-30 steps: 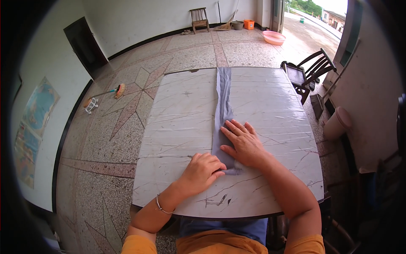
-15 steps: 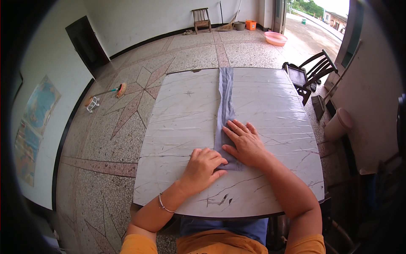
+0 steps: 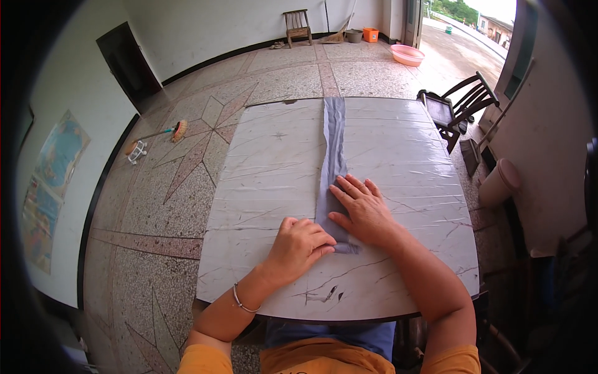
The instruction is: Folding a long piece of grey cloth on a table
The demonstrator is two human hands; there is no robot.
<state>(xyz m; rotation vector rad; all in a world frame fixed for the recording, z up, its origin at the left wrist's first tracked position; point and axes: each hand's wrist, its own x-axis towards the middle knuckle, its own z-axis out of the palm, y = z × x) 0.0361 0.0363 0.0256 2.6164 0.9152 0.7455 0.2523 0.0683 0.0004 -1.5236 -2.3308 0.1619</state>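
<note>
A long grey-blue strip of cloth [image 3: 334,137] runs down the middle of the marble-patterned table [image 3: 261,174], from its far edge toward me. Its near end is turned up in a small fold or roll. My left hand [image 3: 300,244] pinches the left corner of that folded end between thumb and fingers. Beside it, my right hand [image 3: 364,209] rests flat on the right side of the strip, fingers outstretched. Part of the cloth is hidden beneath the right palm.
A dark chair [image 3: 455,112] stands off the table's far right corner, near a lidded bin [image 3: 499,183]. On the floor to the left lie a broom [image 3: 177,131] and a small white rack [image 3: 137,153]. A pink basin [image 3: 407,56] sits near the open doorway.
The near end of the cloth, flat before, is now folded up away from me. My left hand has closed on its corner; my right hand has hardly moved.
</note>
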